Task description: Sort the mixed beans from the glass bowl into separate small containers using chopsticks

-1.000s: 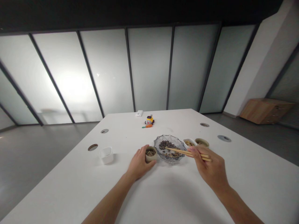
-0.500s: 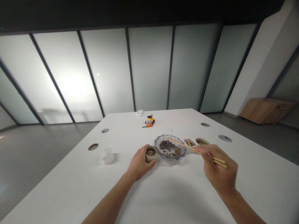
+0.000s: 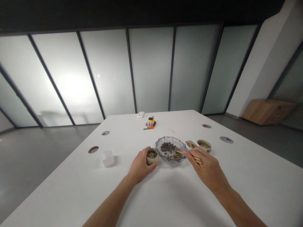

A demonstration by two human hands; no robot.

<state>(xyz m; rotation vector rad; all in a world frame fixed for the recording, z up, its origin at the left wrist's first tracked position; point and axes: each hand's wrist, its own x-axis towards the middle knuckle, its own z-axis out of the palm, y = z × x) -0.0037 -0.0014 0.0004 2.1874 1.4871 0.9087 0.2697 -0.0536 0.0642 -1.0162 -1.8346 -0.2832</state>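
My left hand [image 3: 141, 166] is wrapped round a small beige cup [image 3: 152, 160] that holds thin striped seeds and stands on the white table. Right beside the cup is a scalloped glass bowl [image 3: 159, 152]. Dark seeds [image 3: 167, 147] lie toward its back left, and lighter striped seeds [image 3: 174, 157] toward its front right. In my right hand [image 3: 204, 165] is a pair of wooden chopsticks [image 3: 181, 152], closed round near their middle. Their tips reach into the bowl among the seeds; whether they pinch one is too small to tell.
Right of the bowl stand a white dish [image 3: 191, 144] of tan pieces and a second beige cup [image 3: 204, 145]. A white square container [image 3: 107, 158] is at left. Farther back are a toy vehicle [image 3: 151, 121], a toy carrot [image 3: 149, 128] and a white case [image 3: 140, 115]. Round holes pierce the table [image 3: 78, 189].
My right hand has moved left and toward the bowl. The chopstick tips have gone from the bowl's back area down to the seeds near its middle. My left hand stays on the cup.
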